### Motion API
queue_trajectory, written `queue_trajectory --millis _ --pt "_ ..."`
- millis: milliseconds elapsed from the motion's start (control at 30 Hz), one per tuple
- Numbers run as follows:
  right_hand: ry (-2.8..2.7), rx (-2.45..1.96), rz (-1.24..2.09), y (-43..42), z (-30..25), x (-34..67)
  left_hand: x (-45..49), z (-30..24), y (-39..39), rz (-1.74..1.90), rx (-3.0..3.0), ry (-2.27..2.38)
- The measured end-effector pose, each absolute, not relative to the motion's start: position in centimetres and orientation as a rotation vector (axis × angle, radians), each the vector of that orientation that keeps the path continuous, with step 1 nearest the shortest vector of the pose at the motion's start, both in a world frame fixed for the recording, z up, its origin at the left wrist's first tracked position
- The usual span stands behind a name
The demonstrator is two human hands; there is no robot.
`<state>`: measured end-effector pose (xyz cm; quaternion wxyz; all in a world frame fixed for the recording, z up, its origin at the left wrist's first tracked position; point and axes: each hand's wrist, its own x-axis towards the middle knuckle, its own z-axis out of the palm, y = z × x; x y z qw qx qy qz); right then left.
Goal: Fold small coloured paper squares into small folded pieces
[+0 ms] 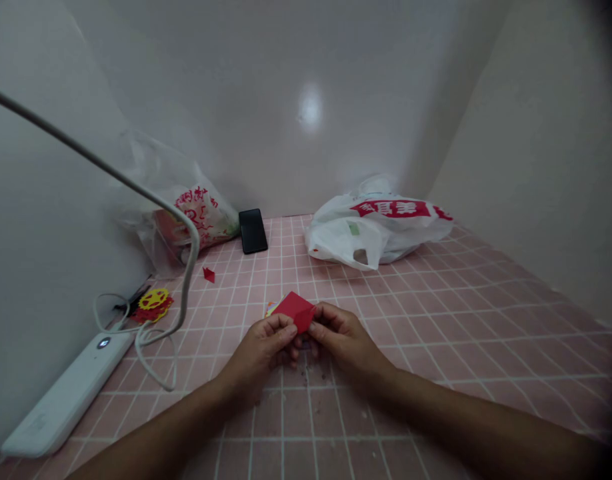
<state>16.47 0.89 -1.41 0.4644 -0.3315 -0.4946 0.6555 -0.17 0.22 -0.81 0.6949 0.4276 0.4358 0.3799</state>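
A red folded square of paper (293,307) is held up between both hands, just above the tabletop. My left hand (271,340) pinches its lower left edge between thumb and fingers. At its right corner, my right hand (339,333) grips the paper the same way. Some fingers of each hand are hidden beneath it. Behind the red paper, the edge of a colourful patterned item (271,307) shows, mostly covered. A small red folded paper piece (209,275) lies apart on the table, farther back to the left.
A white power strip (69,393) with a looped pale cable (183,293) lies on the left, beside yellow and red cut-out discs (155,300). At the back are a clear plastic bag (186,220), a black phone (253,231) and a white plastic bag (376,227). Walls enclose the pink tiled-pattern table (436,320).
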Motion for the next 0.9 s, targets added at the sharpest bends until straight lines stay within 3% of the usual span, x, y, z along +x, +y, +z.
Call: queue_trajectory --millis 233,900 --pt "-1.236 -0.931 1.628 0.3 -1.3 16.5 -0.5 -0.4 -0.1 0.999 1.472 1.128" --pt "-1.245 -0.934 1.668 0.5 -1.4 16.5 -0.1 0.2 0.2 1.014 1.224 1.112"
